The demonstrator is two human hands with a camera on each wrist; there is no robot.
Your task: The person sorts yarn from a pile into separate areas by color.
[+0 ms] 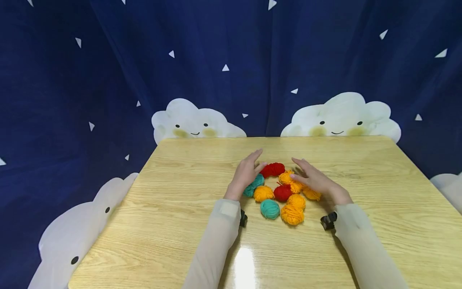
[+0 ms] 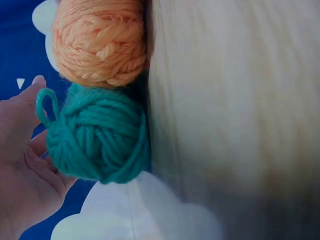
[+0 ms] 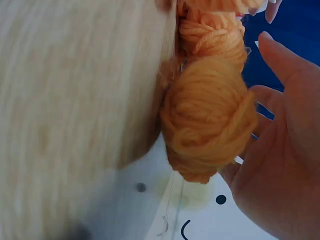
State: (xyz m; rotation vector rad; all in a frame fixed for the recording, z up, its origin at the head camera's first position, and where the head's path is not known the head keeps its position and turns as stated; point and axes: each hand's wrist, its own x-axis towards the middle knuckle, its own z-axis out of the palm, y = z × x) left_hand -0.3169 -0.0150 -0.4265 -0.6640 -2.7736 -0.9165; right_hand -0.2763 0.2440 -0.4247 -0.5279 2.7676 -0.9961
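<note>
Left fingers (image 1: 255,155), right fingers (image 1: 301,164) flank yarn balls (image 1: 282,193); contact unclear.

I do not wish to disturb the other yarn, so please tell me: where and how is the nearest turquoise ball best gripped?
Probably grip the turquoise ball around its widest middle, coming from the near left: it is round, no yarn lies beside it there, and orange balls sit close behind it and to its right.
</note>
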